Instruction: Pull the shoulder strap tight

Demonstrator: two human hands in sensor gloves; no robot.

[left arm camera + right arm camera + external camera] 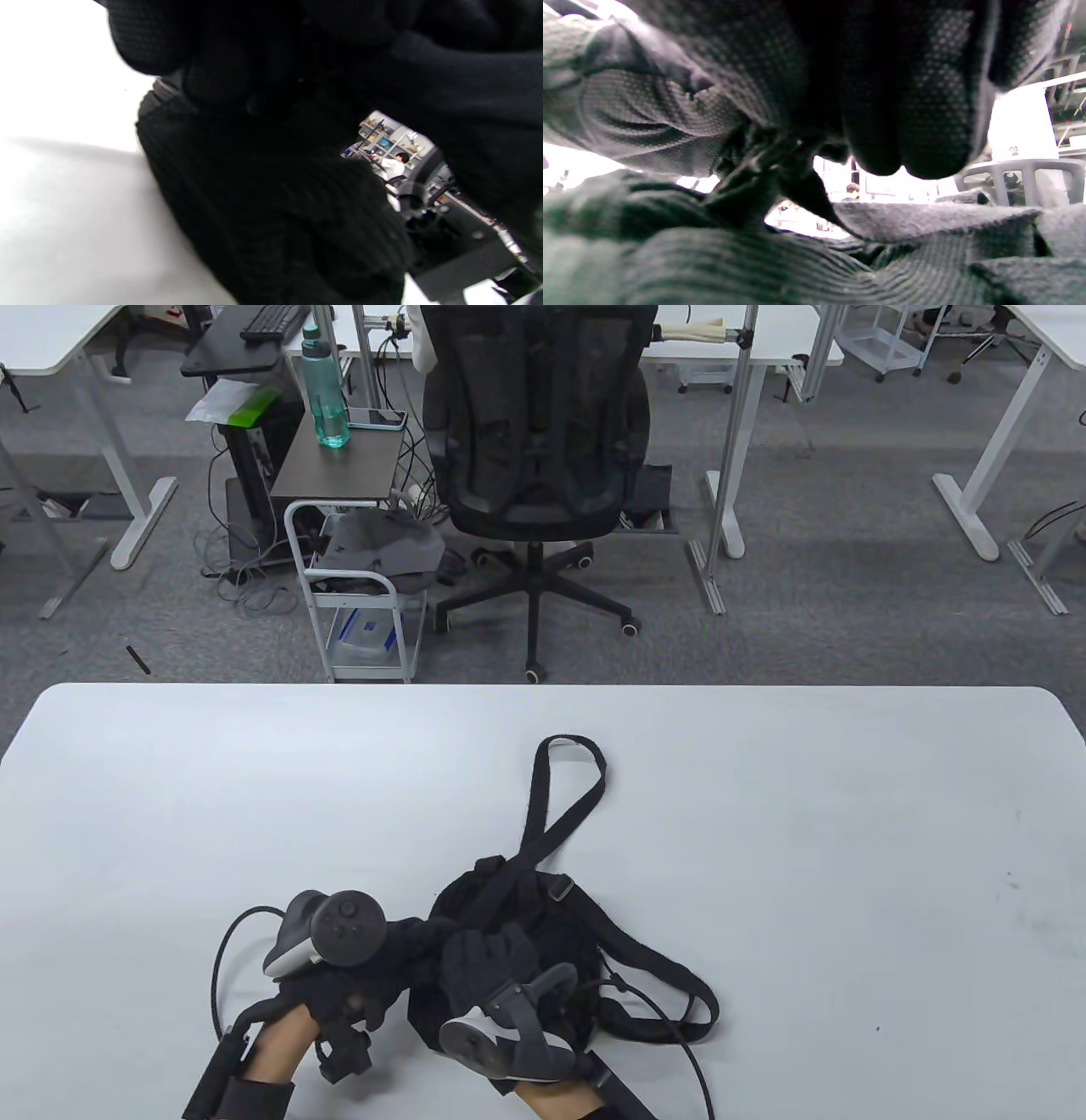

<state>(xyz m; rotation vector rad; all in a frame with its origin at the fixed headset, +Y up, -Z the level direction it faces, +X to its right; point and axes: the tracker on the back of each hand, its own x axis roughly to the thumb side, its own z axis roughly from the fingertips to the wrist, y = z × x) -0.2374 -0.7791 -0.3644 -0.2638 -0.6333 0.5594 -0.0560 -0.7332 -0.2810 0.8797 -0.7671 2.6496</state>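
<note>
Tightening calls for the right hand (488,963), fingers flat, to pin the bag (543,933) while the left hand (356,976), grip unclear, draws the strap (560,806) steadily.

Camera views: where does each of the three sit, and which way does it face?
Table view: above, looking down at the table and black bag; left hand and right hand both show.
Left wrist view: pressed close against the bag; gloved fingers fill the top.
Right wrist view: low over the bag; fingers hang in.
All three share the bag.
</note>
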